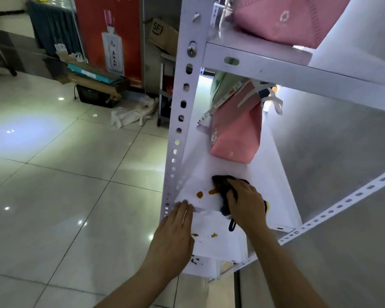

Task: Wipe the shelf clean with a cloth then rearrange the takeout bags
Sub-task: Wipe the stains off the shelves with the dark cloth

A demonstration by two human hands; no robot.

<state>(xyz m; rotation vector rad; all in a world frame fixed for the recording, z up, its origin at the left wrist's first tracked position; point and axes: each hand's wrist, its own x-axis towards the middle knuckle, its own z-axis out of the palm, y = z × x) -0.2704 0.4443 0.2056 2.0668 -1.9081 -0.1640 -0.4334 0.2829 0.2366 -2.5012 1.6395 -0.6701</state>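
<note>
- the white shelf is carrying orange sauce spots near its front-left corner; more spots are sitting on the white sheet below.
- a pink takeout bag is standing further back on this shelf, contents hidden; a wide stroke could be smearing sauce towards it.
- the right hand is pressing a dark cloth just beside the spots, fingers curled over it.
- the left hand is resting flat on the shelf's front edge, fingers straight.
</note>
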